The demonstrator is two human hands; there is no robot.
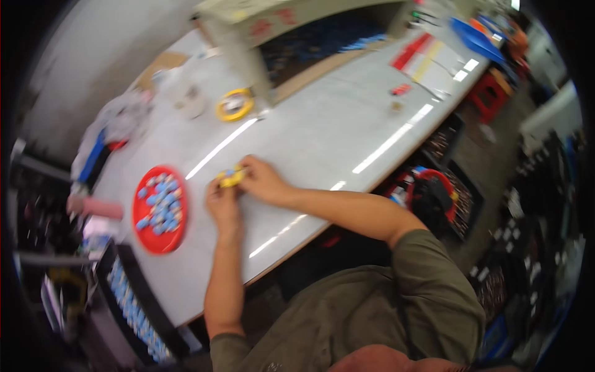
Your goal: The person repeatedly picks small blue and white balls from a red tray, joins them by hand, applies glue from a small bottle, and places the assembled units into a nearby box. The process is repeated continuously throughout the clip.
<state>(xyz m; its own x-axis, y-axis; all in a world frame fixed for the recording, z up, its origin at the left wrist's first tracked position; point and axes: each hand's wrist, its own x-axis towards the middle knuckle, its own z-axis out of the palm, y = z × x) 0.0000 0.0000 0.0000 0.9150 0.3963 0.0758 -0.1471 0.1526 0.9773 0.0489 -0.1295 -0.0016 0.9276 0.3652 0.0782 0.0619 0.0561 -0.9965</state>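
Over the white table, my left hand (222, 201) and my right hand (263, 181) come together around a small yellow piece with a blue part (230, 178). Fingers of both hands are closed on it, the left from below and the right from its right side. Blur hides its exact kind. To the left of my hands lies a red oval tray (159, 246) with many small blue and pale pieces (162, 208) heaped in it.
A yellow tape roll (235, 105) lies beyond my hands, by a pale shelf unit (248, 59). A black tray with blue pieces (133, 304) stands at the lower left. Red and yellow strips (421, 57) lie at the far right. The table edge (273, 268) runs close to my body.
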